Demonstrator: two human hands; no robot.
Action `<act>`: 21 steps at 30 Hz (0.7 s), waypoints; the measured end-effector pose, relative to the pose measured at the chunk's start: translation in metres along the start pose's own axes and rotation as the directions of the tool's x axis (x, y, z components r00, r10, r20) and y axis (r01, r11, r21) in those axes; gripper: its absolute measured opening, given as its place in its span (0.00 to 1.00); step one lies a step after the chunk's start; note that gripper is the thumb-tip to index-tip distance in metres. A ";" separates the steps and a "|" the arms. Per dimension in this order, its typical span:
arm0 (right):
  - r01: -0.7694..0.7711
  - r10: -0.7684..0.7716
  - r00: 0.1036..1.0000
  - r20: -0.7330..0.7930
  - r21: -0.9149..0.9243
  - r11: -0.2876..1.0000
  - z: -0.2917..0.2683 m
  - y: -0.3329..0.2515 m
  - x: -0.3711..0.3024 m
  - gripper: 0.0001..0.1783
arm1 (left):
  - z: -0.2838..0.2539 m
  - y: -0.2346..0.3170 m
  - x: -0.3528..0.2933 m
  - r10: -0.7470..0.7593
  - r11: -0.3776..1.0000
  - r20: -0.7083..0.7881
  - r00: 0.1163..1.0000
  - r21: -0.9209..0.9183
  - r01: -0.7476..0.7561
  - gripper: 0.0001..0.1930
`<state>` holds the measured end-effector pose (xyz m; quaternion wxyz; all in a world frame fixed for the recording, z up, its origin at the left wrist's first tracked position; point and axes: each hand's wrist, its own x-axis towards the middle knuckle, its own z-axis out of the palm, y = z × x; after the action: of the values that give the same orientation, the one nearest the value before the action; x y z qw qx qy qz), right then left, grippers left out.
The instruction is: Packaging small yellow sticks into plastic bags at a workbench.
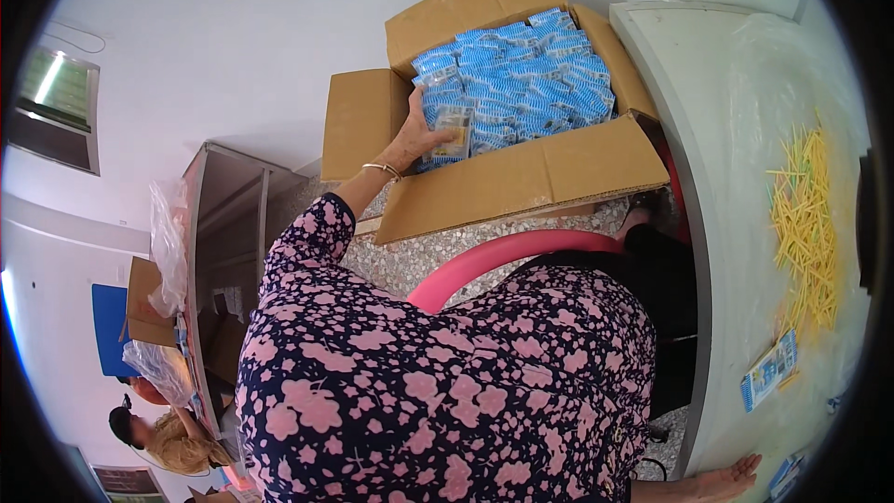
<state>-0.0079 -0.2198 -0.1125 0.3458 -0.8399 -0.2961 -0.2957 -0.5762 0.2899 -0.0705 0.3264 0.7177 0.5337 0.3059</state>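
Note:
My left hand (pixel 426 137) reaches into an open cardboard box (pixel 521 168). Its thumb and fingers span a clear-and-blue plastic packet (pixel 454 121) at the box's left side; whether more than one is gripped is hard to tell. Rows of similar blue-and-white packets (pixel 521 74) fill the box. At the lower right, my right hand (pixel 731 482) lies by the pale table (pixel 736 251), fingers apart and holding nothing. Near it on the table are a blue-and-white packet (pixel 771 371) and another packet (pixel 787 475) at the rim.
A heap of thin yellow sticks (pixel 805 233) lies on clear plastic sheeting on the table. A pink curved seat back (pixel 512 256) stands beside me. At left are a metal-framed table (pixel 251 163), a plastic bag (pixel 168 261), a cardboard box (pixel 149 303) and another person (pixel 182 442).

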 end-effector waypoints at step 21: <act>0.014 -0.014 1.000 -0.006 0.006 1.000 0.000 -0.005 -0.001 0.20 | 0.015 -0.063 0.008 -0.356 0.746 0.109 0.928 0.631 0.212 0.27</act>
<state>-0.0120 -0.2170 -0.1110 0.3472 -0.8357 -0.3020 -0.2998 -0.5984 0.3093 -0.1292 0.1785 0.7232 0.6669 -0.0178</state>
